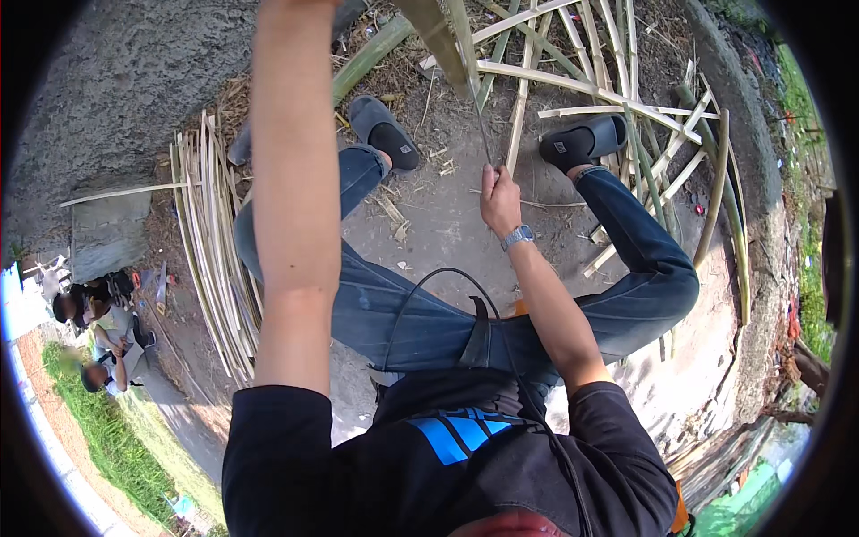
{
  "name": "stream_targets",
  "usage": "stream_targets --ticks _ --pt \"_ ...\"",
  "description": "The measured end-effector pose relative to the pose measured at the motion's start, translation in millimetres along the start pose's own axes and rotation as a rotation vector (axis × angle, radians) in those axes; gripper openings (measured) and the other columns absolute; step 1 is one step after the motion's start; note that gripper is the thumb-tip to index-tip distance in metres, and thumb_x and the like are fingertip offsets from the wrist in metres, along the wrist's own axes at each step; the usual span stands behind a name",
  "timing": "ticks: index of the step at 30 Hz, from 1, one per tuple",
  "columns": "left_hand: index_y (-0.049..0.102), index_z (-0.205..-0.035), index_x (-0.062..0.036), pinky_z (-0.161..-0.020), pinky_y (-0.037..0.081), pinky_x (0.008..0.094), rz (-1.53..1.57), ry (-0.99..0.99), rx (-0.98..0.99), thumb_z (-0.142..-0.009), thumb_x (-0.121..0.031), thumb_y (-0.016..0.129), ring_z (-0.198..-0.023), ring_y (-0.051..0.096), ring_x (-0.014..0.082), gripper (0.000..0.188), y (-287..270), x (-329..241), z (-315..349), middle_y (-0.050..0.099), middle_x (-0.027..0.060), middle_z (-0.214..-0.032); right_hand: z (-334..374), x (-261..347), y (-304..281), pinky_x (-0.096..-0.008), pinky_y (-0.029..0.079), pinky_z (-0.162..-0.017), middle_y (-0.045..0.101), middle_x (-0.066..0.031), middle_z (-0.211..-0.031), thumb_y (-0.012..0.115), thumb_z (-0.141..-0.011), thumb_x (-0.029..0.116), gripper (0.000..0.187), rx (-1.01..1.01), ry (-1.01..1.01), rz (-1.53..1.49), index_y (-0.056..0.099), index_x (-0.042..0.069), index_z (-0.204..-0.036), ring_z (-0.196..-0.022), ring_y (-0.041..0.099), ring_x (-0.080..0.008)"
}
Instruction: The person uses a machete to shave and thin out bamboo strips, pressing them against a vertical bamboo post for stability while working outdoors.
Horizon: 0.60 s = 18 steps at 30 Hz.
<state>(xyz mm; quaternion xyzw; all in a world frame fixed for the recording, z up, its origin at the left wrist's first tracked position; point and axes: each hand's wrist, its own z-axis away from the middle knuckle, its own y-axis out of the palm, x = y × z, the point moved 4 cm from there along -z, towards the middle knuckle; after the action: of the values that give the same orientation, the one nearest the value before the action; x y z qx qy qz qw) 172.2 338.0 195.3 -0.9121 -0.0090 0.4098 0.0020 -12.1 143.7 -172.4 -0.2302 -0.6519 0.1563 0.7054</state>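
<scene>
My right hand (pixel 501 201), a watch on its wrist, is closed around the lower end of a long, thin tool like a knife blade (pixel 480 116), seen nearly edge-on. It slants up to a broad, tapering brownish piece (pixel 437 40) at the top edge. They overlap there, and I cannot tell whether they touch. My left arm reaches straight up the picture. Only the base of my left hand (pixel 300 4) shows at the upper rim; its fingers are out of view. A green bamboo pole (pixel 371 61) lies on the ground between that arm and the blade.
Split bamboo strips (pixel 582 85) lie crossed on the dirt ahead and to the right; a bundle of long strips (pixel 210 259) lies at left. My slippered feet (pixel 386 134) are set apart. A low concrete edge (pixel 738 107) runs along the right. Two people (pixel 107 331) are far left.
</scene>
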Motion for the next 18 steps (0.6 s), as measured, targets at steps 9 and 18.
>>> stream_targets --ticks 9,18 --pt "0.049 -0.146 0.0014 -0.108 0.046 0.0414 0.113 -0.468 -0.106 -0.094 -0.055 0.07 -0.121 0.064 0.0253 0.079 -22.8 172.6 135.0 0.068 0.0148 -0.125 55.2 -158.3 28.0 -0.0569 0.052 -0.087 0.07 -0.0339 -0.093 0.046 -0.105 0.051 0.061 0.241 0.36 0.214 0.066 -0.006 -0.097 -0.097 0.067 -0.0522" --pt "0.055 -0.138 0.0054 -0.112 0.043 0.0489 0.695 -0.685 0.039 -0.095 -0.082 0.03 -0.123 0.06 0.0365 0.1 -36.9 201.1 100.3 0.064 0.0249 -0.13 52.1 -153.8 26.8 -0.0544 0.051 -0.09 0.07 -0.0335 -0.098 0.046 -0.103 0.054 0.066 0.333 0.321 0.12 0.067 -0.008 -0.105 -0.102 0.066 -0.0506"
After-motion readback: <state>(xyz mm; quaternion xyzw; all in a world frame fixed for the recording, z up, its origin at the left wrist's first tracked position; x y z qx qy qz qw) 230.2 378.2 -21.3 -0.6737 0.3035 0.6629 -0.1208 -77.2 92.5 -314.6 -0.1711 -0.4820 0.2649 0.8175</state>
